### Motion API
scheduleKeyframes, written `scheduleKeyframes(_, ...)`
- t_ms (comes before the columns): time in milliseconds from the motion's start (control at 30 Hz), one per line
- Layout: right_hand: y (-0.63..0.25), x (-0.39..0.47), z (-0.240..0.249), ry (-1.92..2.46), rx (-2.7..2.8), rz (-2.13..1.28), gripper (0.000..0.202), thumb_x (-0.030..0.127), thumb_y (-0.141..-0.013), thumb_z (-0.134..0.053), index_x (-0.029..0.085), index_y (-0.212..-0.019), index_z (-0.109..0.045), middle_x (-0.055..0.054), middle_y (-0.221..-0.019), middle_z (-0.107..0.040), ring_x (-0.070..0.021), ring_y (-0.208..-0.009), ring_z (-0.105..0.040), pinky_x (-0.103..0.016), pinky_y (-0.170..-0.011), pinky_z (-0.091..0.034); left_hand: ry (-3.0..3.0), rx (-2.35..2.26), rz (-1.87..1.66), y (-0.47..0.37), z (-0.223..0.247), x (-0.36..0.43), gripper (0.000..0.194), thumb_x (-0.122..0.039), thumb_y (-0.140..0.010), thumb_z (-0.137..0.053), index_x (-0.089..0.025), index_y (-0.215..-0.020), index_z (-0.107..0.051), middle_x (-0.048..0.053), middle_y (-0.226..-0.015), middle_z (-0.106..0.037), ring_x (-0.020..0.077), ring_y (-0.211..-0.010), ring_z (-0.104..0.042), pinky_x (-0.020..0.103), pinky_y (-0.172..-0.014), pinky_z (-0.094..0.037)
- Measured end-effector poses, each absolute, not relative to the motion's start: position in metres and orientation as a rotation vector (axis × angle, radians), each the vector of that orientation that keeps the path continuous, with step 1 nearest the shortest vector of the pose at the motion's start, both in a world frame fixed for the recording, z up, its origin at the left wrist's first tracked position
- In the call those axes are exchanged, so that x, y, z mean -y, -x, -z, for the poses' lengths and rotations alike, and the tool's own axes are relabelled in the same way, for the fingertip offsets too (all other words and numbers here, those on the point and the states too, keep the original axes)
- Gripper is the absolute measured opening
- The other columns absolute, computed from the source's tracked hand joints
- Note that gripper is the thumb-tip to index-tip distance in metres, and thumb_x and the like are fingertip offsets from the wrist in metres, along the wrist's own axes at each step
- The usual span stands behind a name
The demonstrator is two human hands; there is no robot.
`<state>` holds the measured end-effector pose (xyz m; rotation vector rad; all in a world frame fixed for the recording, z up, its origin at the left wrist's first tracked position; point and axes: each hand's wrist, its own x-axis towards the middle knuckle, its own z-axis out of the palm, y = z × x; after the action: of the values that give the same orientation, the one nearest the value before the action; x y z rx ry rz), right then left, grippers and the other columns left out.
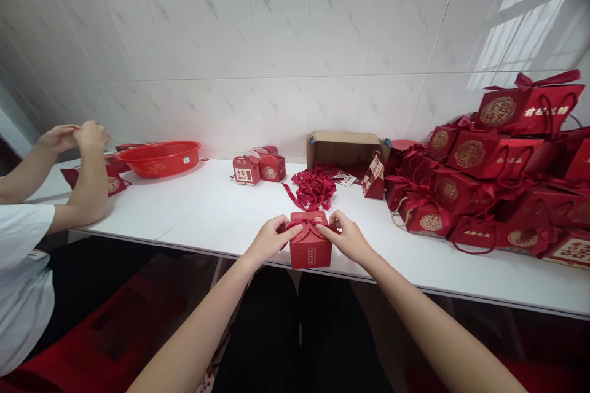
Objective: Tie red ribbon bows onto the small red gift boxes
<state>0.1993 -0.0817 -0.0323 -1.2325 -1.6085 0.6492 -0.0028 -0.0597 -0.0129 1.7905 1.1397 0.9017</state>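
A small red gift box (311,253) with gold lettering stands at the table's front edge, right before me. Across its folded top runs a dark red ribbon (306,221). My left hand (273,237) is closed on the ribbon at the box's left side, thumb pointing inward over the top. From the right, my right hand (346,237) pinches the ribbon too, its thumb near the middle of the top. The fingers behind the box are partly hidden. Just beyond lies a tangled heap of red ribbons (314,189).
Many finished red boxes (474,187) are piled on the right. An open cardboard carton (348,141) lies by the wall, a single box (373,178) beside it. Several small boxes (246,171) and a red basin (159,159) stand leftward. At far left are a co-worker's hands (76,135).
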Motion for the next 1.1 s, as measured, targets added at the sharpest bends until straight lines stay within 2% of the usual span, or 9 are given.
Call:
scheduleKeyframes(100, -0.204, 0.08, 0.03, 1.165, 1.667, -0.647, 0.036, 0.048, -0.079, -0.051, 0.02, -0.06, -0.04, 0.003, -0.059, -0.044, -0.0119, -0.059, -0.042, -0.025, -0.056, -0.035, -1.809, -1.09, -0.94, 0.003, 0.015, 0.06, 0.039, -0.051, -0.074, -0.057, -0.018, -0.06, -0.041, -0.005, -0.056, -0.042, 0.0087, -0.05, -0.039, 0.021, -0.048, -0.031)
scheduleKeyframes(200, -0.207, 0.08, 0.029, 1.115, 1.648, -0.83, 0.039, 0.05, -0.08, -0.049, 0.02, -0.057, -0.04, 0.004, -0.053, -0.039, -0.0106, -0.052, -0.038, -0.024, -0.051, -0.032, -1.857, -1.042, -1.014, 0.002, 0.019, 0.059, 0.04, -0.048, -0.074, -0.057, -0.018, -0.056, -0.037, -0.005, -0.056, -0.04, 0.0092, -0.054, -0.038, 0.022, -0.051, -0.032)
scheduleKeyframes(333, -0.207, 0.077, 0.032, 0.99, 1.504, -1.12, 0.04, 0.05, -0.075, -0.056, 0.019, -0.055, -0.04, 0.005, -0.051, -0.041, -0.0095, -0.048, -0.039, -0.023, -0.05, -0.032, -1.779, -1.016, -1.077, -0.003, 0.025, 0.06, 0.041, -0.045, -0.075, -0.056, -0.019, -0.055, -0.031, -0.005, -0.054, -0.036, 0.0085, -0.052, -0.034, 0.022, -0.049, -0.029)
scheduleKeyframes(533, -0.207, 0.071, 0.042, 0.868, 1.286, -1.362, 0.032, 0.041, -0.072, -0.061, 0.018, -0.058, -0.045, 0.004, -0.058, -0.044, -0.0094, -0.054, -0.043, -0.023, -0.055, -0.036, -1.642, -1.0, -1.067, -0.005, 0.026, 0.062, 0.042, -0.046, -0.074, -0.057, -0.02, -0.054, -0.03, -0.006, -0.051, -0.034, 0.0081, -0.046, -0.031, 0.022, -0.045, -0.025)
scheduleKeyframes(733, -0.205, 0.069, 0.044, 0.822, 1.202, -1.406, 0.033, 0.041, -0.07, -0.063, 0.019, -0.058, -0.042, 0.005, -0.058, -0.038, -0.0088, -0.053, -0.038, -0.023, -0.056, -0.038, -1.479, -0.929, -1.161, -0.006, 0.031, 0.058, 0.04, -0.038, -0.07, -0.062, -0.018, -0.051, -0.033, -0.005, -0.056, -0.035, 0.0076, -0.051, -0.034, 0.022, -0.049, -0.029)
scheduleKeyframes(900, -0.208, 0.068, 0.045, 0.801, 1.19, -1.45, 0.031, 0.04, -0.069, -0.064, 0.018, -0.059, -0.045, 0.003, -0.06, -0.041, -0.0093, -0.056, -0.04, -0.023, -0.059, -0.039, -1.319, -0.835, -1.119, -0.002, 0.035, 0.055, 0.04, -0.036, -0.07, -0.064, -0.017, -0.05, -0.034, -0.004, -0.056, -0.038, 0.0074, -0.051, -0.037, 0.021, -0.047, -0.03)
scheduleKeyframes(1100, -0.212, 0.066, 0.046, 0.768, 1.217, -1.503, 0.029, 0.037, -0.069, -0.066, 0.016, -0.059, -0.05, 0.003, -0.06, -0.042, -0.0083, -0.056, -0.04, -0.022, -0.057, -0.038, -1.238, -0.762, -1.078, 0.003, 0.034, 0.051, 0.035, -0.034, -0.067, -0.067, -0.016, -0.052, -0.041, -0.003, -0.057, -0.047, 0.0082, -0.054, -0.044, 0.021, -0.055, -0.037)
